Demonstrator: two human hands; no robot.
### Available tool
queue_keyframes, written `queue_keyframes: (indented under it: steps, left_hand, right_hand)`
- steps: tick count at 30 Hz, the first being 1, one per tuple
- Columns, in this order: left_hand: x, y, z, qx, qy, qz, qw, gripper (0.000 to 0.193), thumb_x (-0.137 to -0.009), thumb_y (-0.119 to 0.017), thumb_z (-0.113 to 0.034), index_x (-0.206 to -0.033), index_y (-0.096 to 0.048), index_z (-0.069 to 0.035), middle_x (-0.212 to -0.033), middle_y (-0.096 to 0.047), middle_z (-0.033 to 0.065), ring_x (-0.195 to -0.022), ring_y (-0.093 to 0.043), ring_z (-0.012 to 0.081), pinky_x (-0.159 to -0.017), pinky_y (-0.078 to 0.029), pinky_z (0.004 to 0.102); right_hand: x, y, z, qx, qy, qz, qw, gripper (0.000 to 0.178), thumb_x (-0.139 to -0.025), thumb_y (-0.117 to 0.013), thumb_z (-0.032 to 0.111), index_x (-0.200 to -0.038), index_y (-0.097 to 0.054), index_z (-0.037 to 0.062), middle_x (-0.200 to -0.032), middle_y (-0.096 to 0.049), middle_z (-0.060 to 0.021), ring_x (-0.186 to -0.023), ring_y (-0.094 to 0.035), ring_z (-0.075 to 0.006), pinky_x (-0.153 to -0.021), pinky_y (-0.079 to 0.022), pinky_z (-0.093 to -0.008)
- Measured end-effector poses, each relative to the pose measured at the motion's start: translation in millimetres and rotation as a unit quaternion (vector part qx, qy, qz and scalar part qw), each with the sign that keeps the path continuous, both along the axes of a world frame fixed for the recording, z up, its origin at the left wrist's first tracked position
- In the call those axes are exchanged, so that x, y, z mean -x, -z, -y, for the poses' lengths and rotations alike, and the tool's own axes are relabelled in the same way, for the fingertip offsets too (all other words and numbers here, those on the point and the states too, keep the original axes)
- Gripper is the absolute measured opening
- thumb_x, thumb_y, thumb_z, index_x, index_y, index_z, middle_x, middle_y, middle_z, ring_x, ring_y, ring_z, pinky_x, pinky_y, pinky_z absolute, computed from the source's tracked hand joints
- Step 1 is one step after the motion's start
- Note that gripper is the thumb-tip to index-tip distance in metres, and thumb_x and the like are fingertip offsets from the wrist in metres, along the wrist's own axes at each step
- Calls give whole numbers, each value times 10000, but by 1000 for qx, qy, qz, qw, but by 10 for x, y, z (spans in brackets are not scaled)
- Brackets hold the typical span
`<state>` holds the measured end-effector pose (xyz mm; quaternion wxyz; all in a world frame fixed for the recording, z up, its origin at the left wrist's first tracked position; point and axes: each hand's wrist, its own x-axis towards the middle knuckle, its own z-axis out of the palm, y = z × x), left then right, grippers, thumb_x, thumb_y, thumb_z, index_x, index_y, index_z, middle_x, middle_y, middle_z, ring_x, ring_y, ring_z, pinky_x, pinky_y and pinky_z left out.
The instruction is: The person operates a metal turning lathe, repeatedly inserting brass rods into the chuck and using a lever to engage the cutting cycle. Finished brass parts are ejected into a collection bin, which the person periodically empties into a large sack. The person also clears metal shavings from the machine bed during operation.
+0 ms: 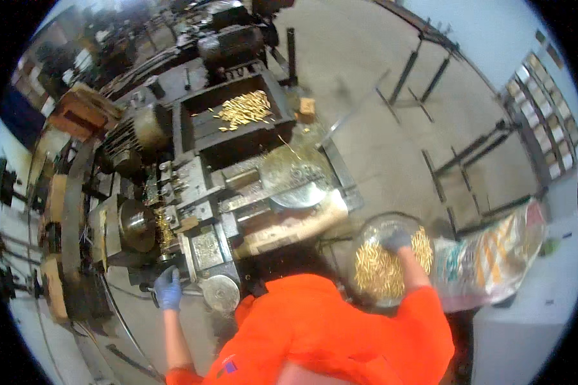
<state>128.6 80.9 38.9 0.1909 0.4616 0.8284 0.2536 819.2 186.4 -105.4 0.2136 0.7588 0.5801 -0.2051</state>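
My left hand (pixel 167 289), in a blue glove, grips a handle at the near end of a grey lathe-like machine (pixel 199 212), beside a round metal handwheel (pixel 220 292). My right hand (pixel 397 240), in a grey glove, reaches down into a round metal bowl (pixel 366 234) full of small brass pieces (pixel 376 273); whether its fingers hold any piece is hidden. My orange sleeves and shirt fill the lower middle.
A black tray (pixel 192 125) on the machine's far side holds a heap of brass pieces (pixel 245 108). A round metal dish (pixel 294 183) rests on the machine. A printed sack (pixel 494 253) lies to the right. Black metal frames (pixel 456 160) stand on the concrete floor.
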Motion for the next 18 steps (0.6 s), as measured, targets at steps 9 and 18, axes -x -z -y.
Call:
queue_keyframes:
  steps: [9, 18]
  left_hand:
    - [-45, 26, 63, -50, -29, -92, 994, 236, -780, -608, -231, -929, -672, -59, -863, -657, 143, -780, -644, 260, -726, -493, 331]
    - [-63, -20, 47, -45, -20, -118, 992, 253, -789, -573, -275, -916, -671, -79, -868, -648, 138, -806, -627, 284, -742, -482, 359]
  right_hand:
    - [-504, 729, -109, 30, -90, 12, 995, 577, -694, -484, 513, -953, -652, 25, -1064, -582, -215, -995, -574, -327, -862, -446, -370]
    - [-306, 535, -222, 34, -7, -1, 999, 602, -674, -519, 542, -983, -647, 41, -1089, -589, -171, -1016, -571, -304, -863, -442, -376]
